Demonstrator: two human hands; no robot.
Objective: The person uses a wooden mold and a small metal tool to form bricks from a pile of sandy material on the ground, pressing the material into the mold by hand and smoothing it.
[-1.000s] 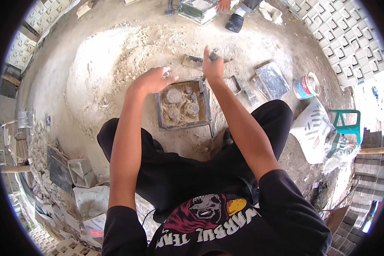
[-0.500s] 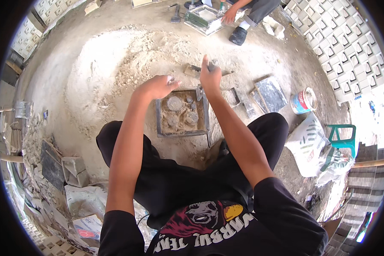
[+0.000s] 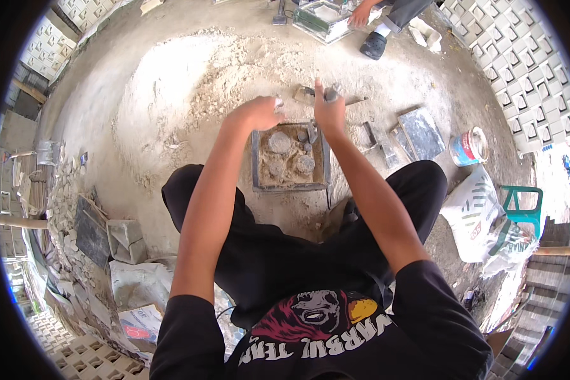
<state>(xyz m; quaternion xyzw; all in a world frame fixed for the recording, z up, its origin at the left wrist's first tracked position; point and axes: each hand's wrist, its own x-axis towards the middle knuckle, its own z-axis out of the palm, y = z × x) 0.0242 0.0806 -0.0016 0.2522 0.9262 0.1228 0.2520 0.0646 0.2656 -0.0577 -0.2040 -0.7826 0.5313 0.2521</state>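
Hovering: both hands above square mould.

The square mould looks like dull grey metal, its inside packed with damp, coarse, crumbly sand-coloured mortar around smooth grey round cores; the ground is rough, dusty cement-grey and matt, heaped with pale gritty sand. The flat plate beside it shows smooth, slightly shiny dark metal; the paint can is glossy, the sack a woven white plastic, the stool smooth green plastic; both hands, left and right, are caked in matt grey dust.
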